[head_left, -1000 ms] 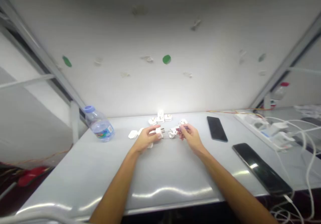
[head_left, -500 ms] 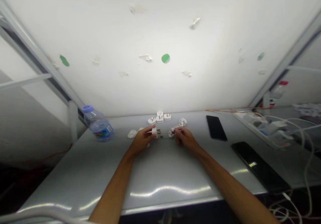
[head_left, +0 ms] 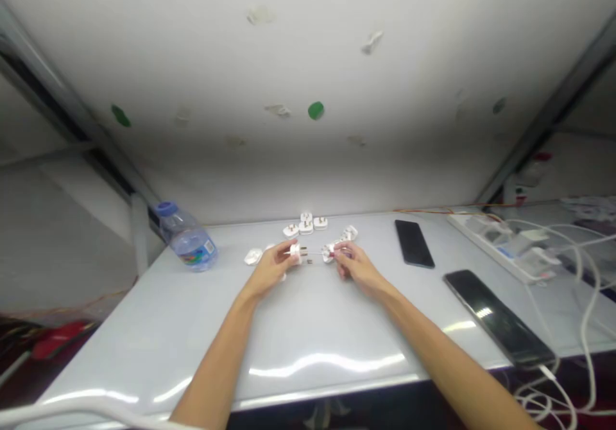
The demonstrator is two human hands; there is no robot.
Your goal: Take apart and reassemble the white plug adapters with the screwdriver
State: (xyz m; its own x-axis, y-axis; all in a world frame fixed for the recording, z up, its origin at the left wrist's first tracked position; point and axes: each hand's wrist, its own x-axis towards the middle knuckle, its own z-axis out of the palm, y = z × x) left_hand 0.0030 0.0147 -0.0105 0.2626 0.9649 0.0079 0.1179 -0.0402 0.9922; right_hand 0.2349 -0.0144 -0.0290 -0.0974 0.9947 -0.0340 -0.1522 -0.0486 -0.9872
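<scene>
My left hand [head_left: 270,268] pinches a small white plug part [head_left: 297,251] with metal pins pointing right. My right hand [head_left: 355,266] is closed on another white plug piece [head_left: 330,253], held a little to the right of the first. Both hands hover low over the grey table [head_left: 308,327] near its far side. A cluster of white plugs [head_left: 306,225] lies just behind the hands, and more white pieces [head_left: 253,257] lie left of my left hand.
A water bottle [head_left: 185,237] lies on its side at the far left. Two black phones [head_left: 414,242] [head_left: 498,318] lie to the right. A white power strip [head_left: 505,245] with chargers and white cables [head_left: 582,301] fills the right edge. A white wall rises behind.
Both hands have drifted slightly away from me and a little lower, still holding the two white pieces close together. The view has brightened then dimmed.
</scene>
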